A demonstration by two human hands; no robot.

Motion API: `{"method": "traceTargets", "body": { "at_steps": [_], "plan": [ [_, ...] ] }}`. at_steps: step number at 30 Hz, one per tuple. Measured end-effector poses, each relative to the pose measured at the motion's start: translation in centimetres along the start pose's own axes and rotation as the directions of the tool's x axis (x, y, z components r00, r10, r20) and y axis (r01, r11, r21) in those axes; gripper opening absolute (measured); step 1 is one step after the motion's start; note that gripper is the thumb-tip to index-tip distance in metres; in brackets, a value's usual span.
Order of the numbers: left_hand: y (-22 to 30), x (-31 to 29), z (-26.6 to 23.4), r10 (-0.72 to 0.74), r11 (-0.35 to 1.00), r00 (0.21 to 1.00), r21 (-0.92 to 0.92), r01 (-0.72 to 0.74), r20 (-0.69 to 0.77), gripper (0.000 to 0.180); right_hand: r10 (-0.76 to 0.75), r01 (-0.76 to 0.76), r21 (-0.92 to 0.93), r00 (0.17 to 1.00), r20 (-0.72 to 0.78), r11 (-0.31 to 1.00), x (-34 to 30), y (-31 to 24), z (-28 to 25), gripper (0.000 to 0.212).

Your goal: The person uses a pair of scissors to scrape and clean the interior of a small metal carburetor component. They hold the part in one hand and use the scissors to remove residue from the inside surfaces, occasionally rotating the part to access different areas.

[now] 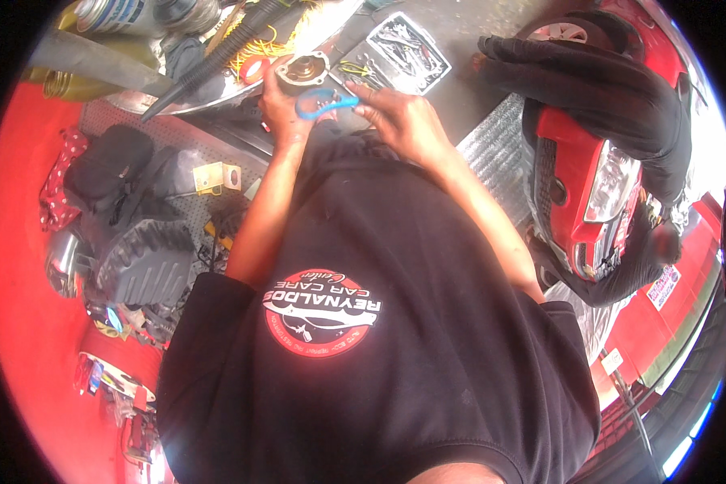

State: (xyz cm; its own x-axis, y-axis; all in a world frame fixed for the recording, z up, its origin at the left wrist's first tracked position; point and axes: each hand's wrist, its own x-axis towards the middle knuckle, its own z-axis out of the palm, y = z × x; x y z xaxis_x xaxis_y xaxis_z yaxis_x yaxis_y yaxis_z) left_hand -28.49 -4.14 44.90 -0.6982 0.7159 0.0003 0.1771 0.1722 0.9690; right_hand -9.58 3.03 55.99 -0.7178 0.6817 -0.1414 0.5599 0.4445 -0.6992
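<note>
My left hand (281,113) is closed round the side of a round cast-metal housing (302,68) with bolt ears on its flange and a brownish hollow centre. In front of it, toward me, my right hand (407,121) pinches the flat end of a bright blue loop-shaped piece (348,102). Small metal bits show inside the blue loop; its exact kind I cannot make out. Whether the loop touches the housing or my left wrist is unclear.
A light tray (440,71) of wrenches lies beyond my right hand. A black corrugated hose (218,56) and yellow cord (278,50) lie at the far left. Another person in dark clothes (597,97) bends by a red car front (573,153) on the right. Black bags (109,165) lie left.
</note>
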Motion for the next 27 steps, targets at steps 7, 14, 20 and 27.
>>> {"method": "traceTargets", "body": {
  "at_steps": [7,14,20,27],
  "plan": [
    [-1.2,0.2,0.1,0.024,0.999,1.0,0.047,-0.024,0.001,0.062,0.0,0.0,0.0,0.998,0.065,1.0,-0.2,-0.7,-0.5,0.038],
    [-1.4,0.2,0.0,-0.003,0.998,1.0,0.068,0.003,-0.007,0.061,-0.044,0.042,0.042,0.998,0.037,0.998,0.3,-0.2,-0.1,0.043],
    [-1.2,0.1,0.2,-0.031,0.999,0.999,-0.027,0.032,0.022,0.061,-0.07,0.071,0.044,0.997,-0.023,0.997,0.8,1.4,0.6,0.043],
    [-2.4,0.4,0.2,0.006,1.0,1.0,0.016,-0.006,-0.024,0.062,-0.021,0.015,0.1,0.999,0.05,0.995,0.5,0.4,-0.1,0.042]
  ]
}}
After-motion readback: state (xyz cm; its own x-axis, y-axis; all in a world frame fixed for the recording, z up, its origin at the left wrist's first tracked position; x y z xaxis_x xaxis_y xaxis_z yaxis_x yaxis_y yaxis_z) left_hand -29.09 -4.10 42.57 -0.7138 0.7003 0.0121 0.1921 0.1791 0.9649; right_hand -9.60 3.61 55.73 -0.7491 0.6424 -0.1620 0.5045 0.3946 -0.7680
